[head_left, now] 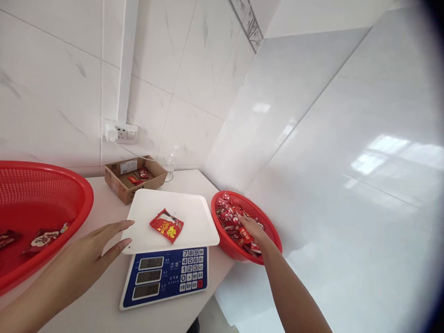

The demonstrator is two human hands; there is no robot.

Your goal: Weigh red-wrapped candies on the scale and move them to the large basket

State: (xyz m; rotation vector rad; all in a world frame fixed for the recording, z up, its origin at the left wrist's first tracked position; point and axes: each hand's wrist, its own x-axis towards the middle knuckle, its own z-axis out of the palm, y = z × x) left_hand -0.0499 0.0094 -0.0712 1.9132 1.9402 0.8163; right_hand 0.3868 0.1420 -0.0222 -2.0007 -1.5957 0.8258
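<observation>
My left hand (88, 254) is empty, its fingers apart, beside the left edge of the white weighing tray (194, 210) on a digital scale (166, 280). On that tray lies one red snack packet (167, 226) with yellow print. To the right, my right hand (255, 230) reaches into a round red basket (274, 226) filled with small red packets (231, 215). Its visible fingers stretch over the packets, and the fingertips are partly hidden among them. No packet is seen lifted in it.
A large red basket (78, 185) with several packets stands at the left. Behind the scale are a low cardboard box (116, 182) holding a few packets and a clear plastic bottle (171, 163). A wall socket (122, 134) has a white plug and cord. Walls border the table's back and right.
</observation>
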